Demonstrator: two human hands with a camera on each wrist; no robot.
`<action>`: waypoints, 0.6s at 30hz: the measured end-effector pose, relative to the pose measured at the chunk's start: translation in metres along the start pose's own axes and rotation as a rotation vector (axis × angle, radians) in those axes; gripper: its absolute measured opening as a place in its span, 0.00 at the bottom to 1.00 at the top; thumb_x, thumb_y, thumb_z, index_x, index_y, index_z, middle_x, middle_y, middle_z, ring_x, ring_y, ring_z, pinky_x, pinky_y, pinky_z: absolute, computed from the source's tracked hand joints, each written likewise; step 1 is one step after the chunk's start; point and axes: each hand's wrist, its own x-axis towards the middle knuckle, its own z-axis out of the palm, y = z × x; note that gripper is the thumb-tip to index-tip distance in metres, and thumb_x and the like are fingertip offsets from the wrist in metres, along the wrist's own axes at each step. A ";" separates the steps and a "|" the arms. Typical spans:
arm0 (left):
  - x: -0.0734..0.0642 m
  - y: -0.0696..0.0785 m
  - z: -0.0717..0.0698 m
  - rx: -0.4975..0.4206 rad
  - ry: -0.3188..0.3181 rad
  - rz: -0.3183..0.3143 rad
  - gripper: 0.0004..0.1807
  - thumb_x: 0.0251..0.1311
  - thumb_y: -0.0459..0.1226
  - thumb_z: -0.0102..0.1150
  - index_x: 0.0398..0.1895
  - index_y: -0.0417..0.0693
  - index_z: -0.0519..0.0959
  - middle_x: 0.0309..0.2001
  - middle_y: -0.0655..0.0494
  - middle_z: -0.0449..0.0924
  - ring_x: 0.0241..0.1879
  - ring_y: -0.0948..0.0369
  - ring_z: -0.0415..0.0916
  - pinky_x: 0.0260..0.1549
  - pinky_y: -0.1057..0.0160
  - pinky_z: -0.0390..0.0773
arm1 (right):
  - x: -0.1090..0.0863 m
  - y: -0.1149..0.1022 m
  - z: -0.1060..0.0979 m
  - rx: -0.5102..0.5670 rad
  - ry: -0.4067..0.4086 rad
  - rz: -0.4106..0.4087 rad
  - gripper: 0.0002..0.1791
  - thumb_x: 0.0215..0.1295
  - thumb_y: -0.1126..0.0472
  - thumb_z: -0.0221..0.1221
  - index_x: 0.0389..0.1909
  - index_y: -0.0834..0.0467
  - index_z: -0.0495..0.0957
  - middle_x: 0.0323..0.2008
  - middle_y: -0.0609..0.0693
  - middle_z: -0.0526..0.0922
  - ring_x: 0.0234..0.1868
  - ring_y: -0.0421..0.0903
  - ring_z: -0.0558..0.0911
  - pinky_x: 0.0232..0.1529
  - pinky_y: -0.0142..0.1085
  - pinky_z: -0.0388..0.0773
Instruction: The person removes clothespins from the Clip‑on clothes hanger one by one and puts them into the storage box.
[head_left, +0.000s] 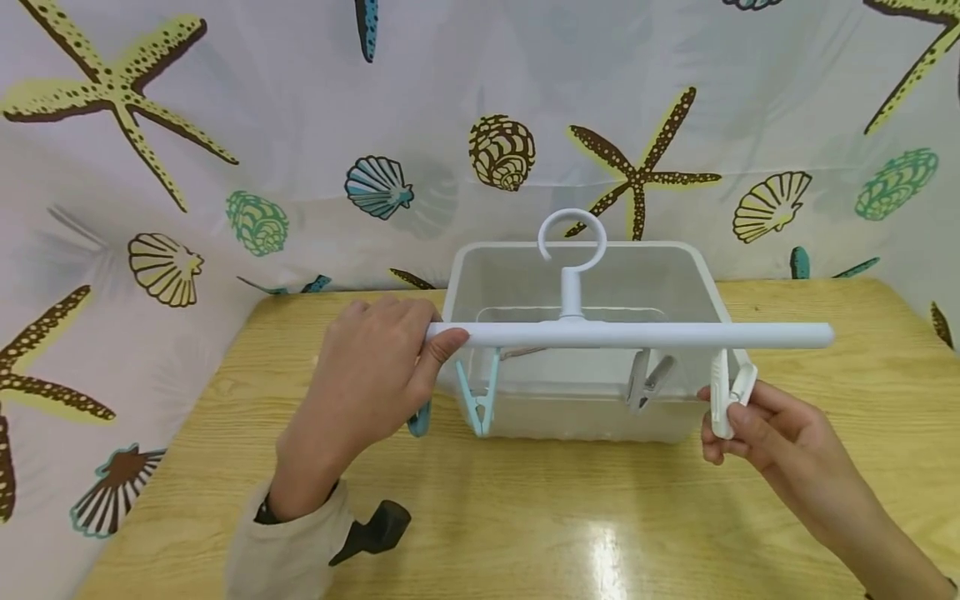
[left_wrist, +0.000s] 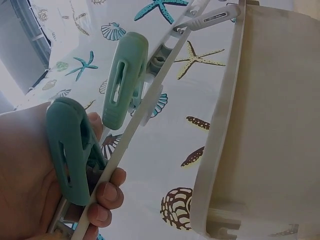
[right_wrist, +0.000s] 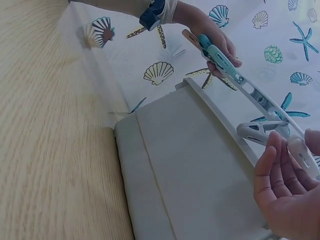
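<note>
My left hand (head_left: 375, 367) grips the left end of a white clip hanger (head_left: 637, 335), thumb along the bar's front. The hanger is held level, its round hook (head_left: 572, 218) pointing up. Under the bar hang a light-teal clip (head_left: 480, 400) and a grey clip (head_left: 647, 379). Another teal clip (left_wrist: 70, 150) sits beside the left palm, partly hidden by that hand in the head view. Near the bar's right end, my right hand (head_left: 783, 433) pinches a white clip (head_left: 729, 396) between thumb and fingers, the clip's upper tips right at the bar's underside.
A translucent white plastic bin (head_left: 585, 417) stands on the wooden table (head_left: 525, 517), just behind and below the hanger. Behind it hangs a white cloth (head_left: 420, 100) printed with starfish and shells. A black wrist strap piece (head_left: 378, 527) juts from the left sleeve.
</note>
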 end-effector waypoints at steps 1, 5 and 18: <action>0.000 0.000 0.000 0.000 0.000 0.001 0.19 0.68 0.48 0.53 0.25 0.44 0.74 0.17 0.59 0.64 0.23 0.58 0.66 0.28 0.58 0.67 | 0.000 0.000 0.000 0.003 0.002 0.001 0.19 0.75 0.76 0.33 0.56 0.70 0.70 0.40 0.54 0.79 0.39 0.47 0.79 0.40 0.36 0.78; 0.001 0.001 0.002 0.004 0.012 0.017 0.19 0.68 0.48 0.53 0.25 0.44 0.73 0.17 0.59 0.64 0.23 0.57 0.66 0.28 0.57 0.67 | 0.001 0.000 0.001 0.036 -0.003 -0.015 0.20 0.75 0.75 0.30 0.54 0.71 0.70 0.39 0.54 0.79 0.38 0.47 0.79 0.40 0.36 0.78; 0.000 0.003 0.003 0.006 0.029 0.025 0.18 0.68 0.47 0.54 0.24 0.44 0.73 0.18 0.58 0.64 0.23 0.58 0.67 0.28 0.58 0.67 | 0.009 -0.008 0.004 0.266 -0.019 -0.022 0.22 0.76 0.74 0.27 0.51 0.74 0.70 0.38 0.58 0.82 0.38 0.47 0.83 0.39 0.36 0.78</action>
